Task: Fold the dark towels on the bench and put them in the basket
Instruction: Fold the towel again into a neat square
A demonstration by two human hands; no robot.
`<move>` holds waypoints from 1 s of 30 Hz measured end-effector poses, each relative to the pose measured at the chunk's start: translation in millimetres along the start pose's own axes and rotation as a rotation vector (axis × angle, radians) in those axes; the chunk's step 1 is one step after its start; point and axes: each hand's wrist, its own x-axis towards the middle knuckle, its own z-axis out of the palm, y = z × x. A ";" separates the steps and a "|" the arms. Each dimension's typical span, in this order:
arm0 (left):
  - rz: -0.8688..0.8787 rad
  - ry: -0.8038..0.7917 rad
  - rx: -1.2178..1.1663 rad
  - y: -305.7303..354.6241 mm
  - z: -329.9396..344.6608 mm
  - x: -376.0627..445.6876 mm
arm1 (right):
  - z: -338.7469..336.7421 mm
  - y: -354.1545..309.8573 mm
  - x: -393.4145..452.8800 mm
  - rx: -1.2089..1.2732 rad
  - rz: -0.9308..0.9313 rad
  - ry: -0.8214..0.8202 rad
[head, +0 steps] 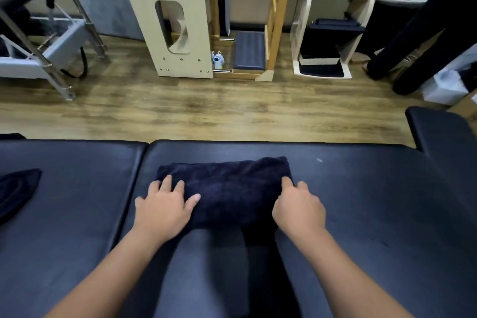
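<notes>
I see a dark towel [227, 188] of nubby, matt terry cloth, lying on a bench [361, 201] padded in smooth dark vinyl with a dull sheen. The floor [180, 111] looks like wood-grain plank, lightly glossy. Beyond it stands a pale wooden panel [178, 20] with small metal studs, and shiny metal tubing [85, 8] at left.

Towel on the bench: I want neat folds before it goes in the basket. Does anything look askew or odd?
Mostly fine. The towel lies folded on the bench under both hands, left hand and right hand. Its far edge bulges unevenly. Another dark cloth lies bunched at the left edge.
</notes>
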 end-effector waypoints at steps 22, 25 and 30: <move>0.156 -0.321 -0.688 115.9 -3.0 -10.0 | 14.5 82.4 -44.5 0.144 0.197 -0.088; 0.196 -0.338 -0.665 174.8 -0.3 -13.4 | 9.8 132.4 -34.0 0.189 0.212 -0.067; 0.230 -0.334 -0.624 275.9 2.1 -10.8 | -6.9 226.8 -2.8 0.230 0.230 -0.046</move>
